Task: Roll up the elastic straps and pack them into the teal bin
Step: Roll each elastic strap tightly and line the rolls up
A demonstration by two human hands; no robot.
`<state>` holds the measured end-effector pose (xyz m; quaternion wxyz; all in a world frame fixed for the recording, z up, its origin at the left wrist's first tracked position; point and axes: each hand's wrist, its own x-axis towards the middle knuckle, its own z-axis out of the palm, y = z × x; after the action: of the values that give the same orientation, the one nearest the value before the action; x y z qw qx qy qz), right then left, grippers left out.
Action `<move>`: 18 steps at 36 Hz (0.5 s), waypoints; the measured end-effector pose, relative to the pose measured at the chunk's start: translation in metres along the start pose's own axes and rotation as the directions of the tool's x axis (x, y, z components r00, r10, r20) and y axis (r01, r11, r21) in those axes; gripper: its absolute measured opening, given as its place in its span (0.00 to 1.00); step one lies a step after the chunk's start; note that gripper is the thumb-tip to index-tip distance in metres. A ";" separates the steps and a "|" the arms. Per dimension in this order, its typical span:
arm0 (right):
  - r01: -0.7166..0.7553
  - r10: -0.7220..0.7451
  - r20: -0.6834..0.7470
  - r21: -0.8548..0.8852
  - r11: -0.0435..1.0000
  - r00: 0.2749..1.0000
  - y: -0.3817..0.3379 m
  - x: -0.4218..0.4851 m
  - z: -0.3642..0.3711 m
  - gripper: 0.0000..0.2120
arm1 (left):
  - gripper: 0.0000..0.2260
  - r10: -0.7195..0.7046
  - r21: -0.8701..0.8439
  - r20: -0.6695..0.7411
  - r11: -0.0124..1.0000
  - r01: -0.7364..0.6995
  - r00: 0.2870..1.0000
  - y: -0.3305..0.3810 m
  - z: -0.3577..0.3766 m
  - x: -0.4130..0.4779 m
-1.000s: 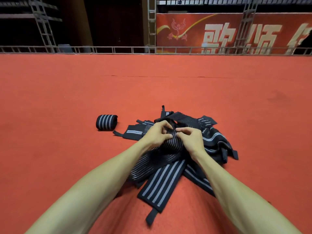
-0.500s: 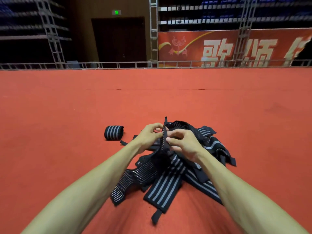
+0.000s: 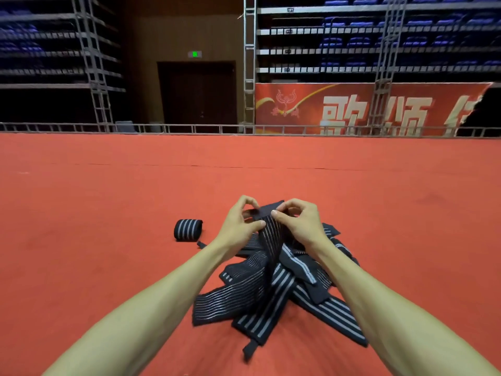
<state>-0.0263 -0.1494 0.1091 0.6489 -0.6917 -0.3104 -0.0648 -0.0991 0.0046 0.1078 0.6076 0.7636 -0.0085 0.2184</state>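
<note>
One roll lies finished beside the pile (no bin in view), while left hand and right hand pinch a strap end, rolling barely begun.

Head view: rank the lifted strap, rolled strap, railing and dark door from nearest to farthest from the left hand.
1. Lifted strap: pinched in the left hand.
2. Rolled strap: on the carpet, to its left.
3. Railing: carpet's far edge.
4. Dark door: behind the railing.
</note>
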 end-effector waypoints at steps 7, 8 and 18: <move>0.151 -0.143 0.079 -0.102 0.983 0.987 -0.021 0.001 -0.015 0.10 | 0.10 0.163 -0.012 -0.058 0.986 -0.164 0.985 0.025 -0.005 0.007; 0.168 -0.163 0.051 -0.099 0.981 0.985 -0.026 0.003 -0.017 0.11 | 0.09 0.180 -0.006 -0.023 0.984 -0.181 0.983 0.028 -0.005 0.006; 0.258 -0.274 -0.173 -0.110 0.960 0.946 -0.069 0.038 -0.058 0.14 | 0.25 0.173 0.312 0.336 0.907 -0.283 0.926 -0.014 0.025 -0.021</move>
<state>-0.0133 -0.1926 0.1950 0.6301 -0.6615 -0.3356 -0.2297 -0.1065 -0.0204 0.0835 0.4211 0.8784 -0.1513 0.1679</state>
